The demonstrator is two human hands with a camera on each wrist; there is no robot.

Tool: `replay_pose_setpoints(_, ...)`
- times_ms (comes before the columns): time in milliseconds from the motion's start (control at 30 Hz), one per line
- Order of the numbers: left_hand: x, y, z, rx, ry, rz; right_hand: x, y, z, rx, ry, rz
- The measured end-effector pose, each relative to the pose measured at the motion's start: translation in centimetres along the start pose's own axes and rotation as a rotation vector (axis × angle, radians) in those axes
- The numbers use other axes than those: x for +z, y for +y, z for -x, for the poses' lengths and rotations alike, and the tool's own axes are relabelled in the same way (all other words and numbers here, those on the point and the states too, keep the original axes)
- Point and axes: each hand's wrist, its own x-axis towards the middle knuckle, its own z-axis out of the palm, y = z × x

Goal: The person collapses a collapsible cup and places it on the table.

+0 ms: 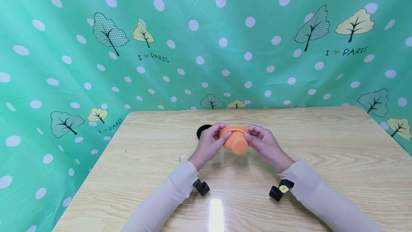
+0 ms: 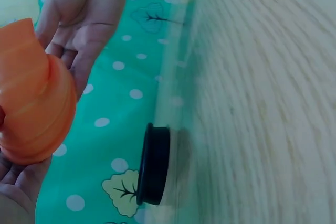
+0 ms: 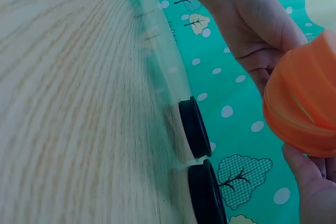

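Between both hands, above the table, an orange collapsible-looking cup (image 1: 239,145) is tilted with its narrow base toward me and its wide rim away. My left hand (image 1: 208,143) grips the rim's left side, thumb (image 1: 225,137) laid along the wall. On the opposite side my right hand (image 1: 265,145) pinches the rim between thumb and fingers. Folded, stepped rings show on the cup's wall in the left wrist view (image 2: 31,98) and the right wrist view. A black round piece (image 1: 202,131) lies behind the left hand, partly hidden by it.
Two shallow black round pieces with flanged rims, one nearer (image 3: 206,192) and one farther (image 3: 194,128), sit on the wooden table (image 1: 154,131) in the right wrist view. A green dotted cloth (image 1: 180,46) hangs behind the table. Black camera mounts are strapped on both wrists.
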Motion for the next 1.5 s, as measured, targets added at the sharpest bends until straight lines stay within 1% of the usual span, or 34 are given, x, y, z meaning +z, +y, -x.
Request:
replay_pose_setpoints(100, -0.1, -0.1, -0.1, -0.017, -0.001, 0.016, 0.1, -0.3, 0.1, 0.001, 0.025, 0.085)
replay_pose_setpoints(200, -0.3, -0.1, -0.1, -0.023, -0.017, 0.006, 0.0, -0.5, 0.1, 0.011, 0.042, 0.222)
replay_pose_setpoints(233, -0.3, -0.5, -0.1, -0.026, -0.024, -0.001, 0.0, -0.5, 0.0, 0.017, 0.039, 0.263)
replay_pose_setpoints(367, -0.3, -0.4, 0.1, -0.013, -0.057, -0.056, -0.1, -0.6, -0.1, 0.019, -0.029, 0.39)
replay_pose_setpoints(533, -0.2, -0.2, 0.1, -0.009, -0.077, -0.073, 0.2, -0.9, 0.0, 0.049, -0.127, 0.465)
replay_pose_setpoints(633, -0.2, -0.1, 0.0, -0.015, -0.091, -0.057, 0.3, -1.0, 0.1, 0.066, -0.17, 0.469)
replay_pose_setpoints(700, -0.4, -0.1, -0.1, -0.022, -0.108, -0.03, 0.2, -1.0, 0.1, 0.065, -0.187, 0.477)
replay_pose_setpoints(767, -0.6, -0.1, -0.2, -0.036, -0.12, 0.003, 0.1, -1.0, 0.2, 0.063, -0.183, 0.472)
replay_pose_setpoints(867, -1.0, 0.0, -0.3, -0.069, -0.111, 0.061, 0.0, -0.9, 0.3, 0.048, -0.154, 0.443)
replay_pose_setpoints(967, -1.2, 0.1, -0.4, -0.102, -0.102, 0.105, -0.2, -0.8, 0.4, 0.032, -0.116, 0.371)
replay_pose_setpoints(1067, -1.3, 0.4, -0.4, -0.116, -0.129, 0.14, -0.3, -0.7, 0.4, 0.017, -0.101, 0.289)
replay_pose_setpoints(1200, -1.4, 1.8, 0.0, -0.109, -0.184, 0.157, -0.5, -0.6, 0.3, 0.001, -0.117, 0.175)
replay_pose_setpoints(1300, -1.5, 2.7, 0.2, -0.099, -0.214, 0.164, -0.6, -0.6, 0.3, 0.006, -0.145, 0.053)
replay_pose_setpoints(1400, -1.4, 2.8, 0.2, -0.097, -0.224, 0.173, -0.8, -0.5, 0.3, 0.018, -0.172, -0.046)
replay_pose_setpoints(1500, -1.2, 2.9, 0.2, -0.089, -0.219, 0.177, -0.8, -0.4, 0.4, 0.02, -0.181, -0.079)
